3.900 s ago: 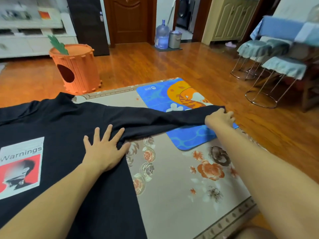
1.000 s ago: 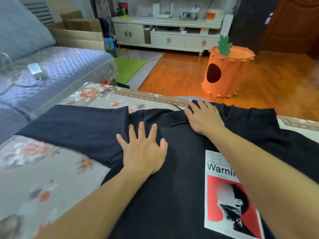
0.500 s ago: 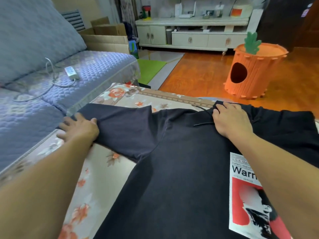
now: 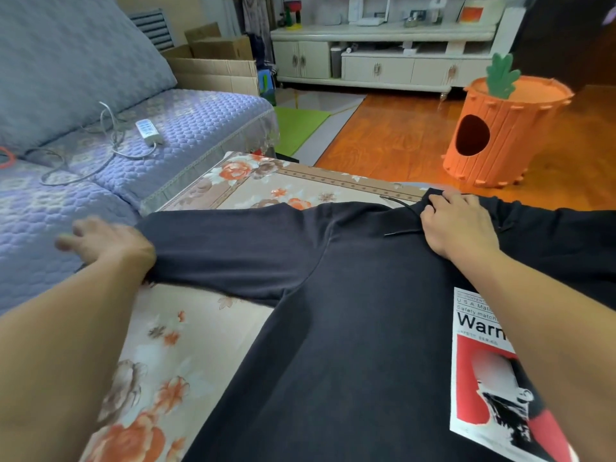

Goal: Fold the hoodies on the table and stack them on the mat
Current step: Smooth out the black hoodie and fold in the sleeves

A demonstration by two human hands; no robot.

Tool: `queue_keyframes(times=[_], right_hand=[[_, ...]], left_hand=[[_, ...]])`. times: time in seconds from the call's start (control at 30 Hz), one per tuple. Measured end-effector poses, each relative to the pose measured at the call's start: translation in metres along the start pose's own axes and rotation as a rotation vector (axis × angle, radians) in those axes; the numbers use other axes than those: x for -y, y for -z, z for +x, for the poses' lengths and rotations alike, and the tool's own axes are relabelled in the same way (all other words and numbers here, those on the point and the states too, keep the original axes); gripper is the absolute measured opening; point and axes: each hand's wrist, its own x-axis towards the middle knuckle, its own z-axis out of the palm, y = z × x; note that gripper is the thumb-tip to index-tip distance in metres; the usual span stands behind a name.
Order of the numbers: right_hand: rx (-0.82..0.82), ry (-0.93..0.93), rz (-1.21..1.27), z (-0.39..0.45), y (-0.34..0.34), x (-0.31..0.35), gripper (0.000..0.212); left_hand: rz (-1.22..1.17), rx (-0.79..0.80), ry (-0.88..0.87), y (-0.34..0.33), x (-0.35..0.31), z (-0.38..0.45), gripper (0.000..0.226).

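My left hand [image 4: 106,243] sits at the cuff end of the left sleeve [image 4: 233,248], motion-blurred, with the fingers spread and pointing out past the table edge toward the sofa; I cannot tell whether they pinch the cuff or only lie on it. My right hand [image 4: 458,225] rests palm-down on the neck area of the black hoodie [image 4: 350,345], fingers bent at the collar edge and touching the fabric; whether they pinch a fold there I cannot tell. A thin black drawstring [image 4: 400,205] runs out from just beside the right-hand fingers. The hoodie lies flat and unfolded, its sleeve stretched out sideways to the left. A white, red and black printed panel [image 4: 483,371] reading "Warn…" sits on the torso, partly covered by my right forearm. The garment lies on the table's floral cloth [image 4: 173,345], which shows at the left and along the far edge. Just beside the table on the left stands a blue quilted sofa [image 4: 166,128] carrying a white power strip [image 4: 149,131] with its cable. On the wooden floor beyond the table stands an orange carrot-shaped barrel [image 4: 506,135]. Cardboard boxes [image 4: 216,65] and a white cabinet [image 4: 383,51] stand against the far wall.
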Motion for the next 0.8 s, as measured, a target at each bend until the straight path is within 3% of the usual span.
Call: queue_keyframes(times=[0.1,0.2,0.27,0.33,0.43,0.5,0.6,0.67,0.7,0.73,0.77,0.8], right_hand=[[0.019,-0.008,0.009,-0.001,0.002,0.004,0.051],[0.028,-0.017,0.035,-0.001,0.008,0.005,0.052],[0.02,0.003,0.027,-0.006,0.014,0.005,0.049],[0.047,0.061,-0.008,-0.009,0.018,0.006,0.046],[0.148,0.134,-0.001,0.006,0.025,-0.004,0.051],[0.205,0.056,0.092,0.021,0.048,-0.021,0.056],[0.107,-0.205,-0.02,0.044,0.073,-0.084,0.052],[0.209,-0.48,-0.103,0.05,0.075,-0.133,0.087],[0.293,-0.522,-0.043,0.044,0.074,-0.146,0.083],[0.369,-0.537,0.089,0.043,0.073,-0.155,0.139],[0.455,-0.594,0.125,0.037,0.075,-0.156,0.089],[0.468,-0.556,0.129,0.041,0.071,-0.161,0.066]], left_hand=[[-0.168,-0.192,-0.382,0.032,-0.056,-0.034,0.049],[-0.496,-0.125,-0.856,0.076,-0.136,-0.142,0.048],[-0.492,-0.083,-1.07,0.073,-0.168,-0.207,0.057],[-0.385,-0.049,-1.083,0.05,-0.174,-0.225,0.068],[-0.454,-0.014,-0.913,0.028,-0.17,-0.213,0.075],[-0.455,-0.02,-0.896,0.028,-0.173,-0.214,0.075],[-0.477,-0.05,-0.91,0.028,-0.174,-0.22,0.074],[-0.485,-0.064,-0.908,0.027,-0.174,-0.218,0.074],[-0.485,-0.07,-0.906,0.026,-0.173,-0.217,0.074],[-0.493,-0.081,-0.906,0.025,-0.174,-0.217,0.073],[-0.505,-0.091,-0.908,0.025,-0.175,-0.217,0.073],[-0.517,-0.096,-0.909,0.024,-0.175,-0.218,0.073]])
